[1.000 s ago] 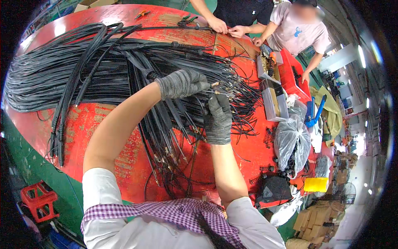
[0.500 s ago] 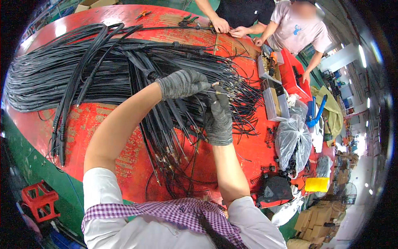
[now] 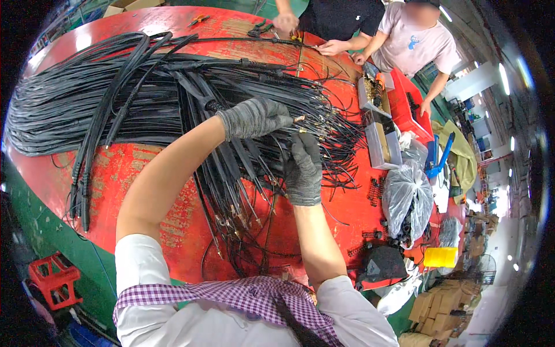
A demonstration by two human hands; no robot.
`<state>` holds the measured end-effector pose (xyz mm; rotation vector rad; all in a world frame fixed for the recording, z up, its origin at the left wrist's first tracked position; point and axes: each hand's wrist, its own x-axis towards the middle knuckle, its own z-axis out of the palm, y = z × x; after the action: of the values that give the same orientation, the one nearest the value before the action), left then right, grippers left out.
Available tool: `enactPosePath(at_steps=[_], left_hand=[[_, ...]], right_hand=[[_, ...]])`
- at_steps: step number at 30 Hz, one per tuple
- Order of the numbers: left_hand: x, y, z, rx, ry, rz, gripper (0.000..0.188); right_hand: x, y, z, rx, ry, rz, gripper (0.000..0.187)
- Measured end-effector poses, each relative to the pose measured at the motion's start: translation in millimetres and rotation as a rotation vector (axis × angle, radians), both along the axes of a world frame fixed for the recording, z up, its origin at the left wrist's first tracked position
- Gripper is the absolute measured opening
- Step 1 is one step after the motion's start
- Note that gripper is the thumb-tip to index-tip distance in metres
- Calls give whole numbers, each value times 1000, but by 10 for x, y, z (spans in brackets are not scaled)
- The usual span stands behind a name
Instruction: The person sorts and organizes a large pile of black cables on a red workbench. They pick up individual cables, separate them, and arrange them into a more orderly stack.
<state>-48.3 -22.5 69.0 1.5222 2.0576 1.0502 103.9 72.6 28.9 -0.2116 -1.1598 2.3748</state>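
A thick bundle of black cables (image 3: 87,98) lies over the red table, its thin ends with metal tips fanning out to the right. My left hand (image 3: 257,118), in a grey knitted glove, is closed on a black cable whose copper-coloured end (image 3: 299,118) sticks out past the fingertips. Just below and to the right, my right hand (image 3: 303,170), gloved alike, has its fingers curled together close to the cable ends; what they hold is hidden. Under both hands, more cable ends (image 3: 237,214) hang toward the table's near side.
Clear plastic bins (image 3: 383,141) and a red bin (image 3: 409,107) stand at the right. Near them are a plastic bag of black parts (image 3: 407,196), a blue hand tool (image 3: 442,156) and black springs (image 3: 374,191). Two people work across the table (image 3: 191,263); green-handled pliers (image 3: 260,29) lie there.
My right hand has drawn slightly down, away from my left fingertips, and the copper-coloured end shows more plainly. Across the table, one co-worker's hand has moved left toward the pliers.
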Motion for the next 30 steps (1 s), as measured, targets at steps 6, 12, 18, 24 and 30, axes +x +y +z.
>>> enactPosePath(at_steps=[6,12,18,24,30], left_hand=[[-12,-30,-90,192,-139,-139,29],[3,5,-40,30,-109,-117,26],[-2,1,-51,-30,-88,-148,27],[58,-23,62,-70,-175,-94,27],[-1,-3,-82,36,-135,-83,26]], right_hand=[[19,-31,62,-5,-71,40,32],[52,-22,-168,101,46,2,31],[90,-55,-84,60,-21,-54,28],[52,-52,-161,120,23,-39,27],[-5,-173,-44,121,-88,-188,31]])
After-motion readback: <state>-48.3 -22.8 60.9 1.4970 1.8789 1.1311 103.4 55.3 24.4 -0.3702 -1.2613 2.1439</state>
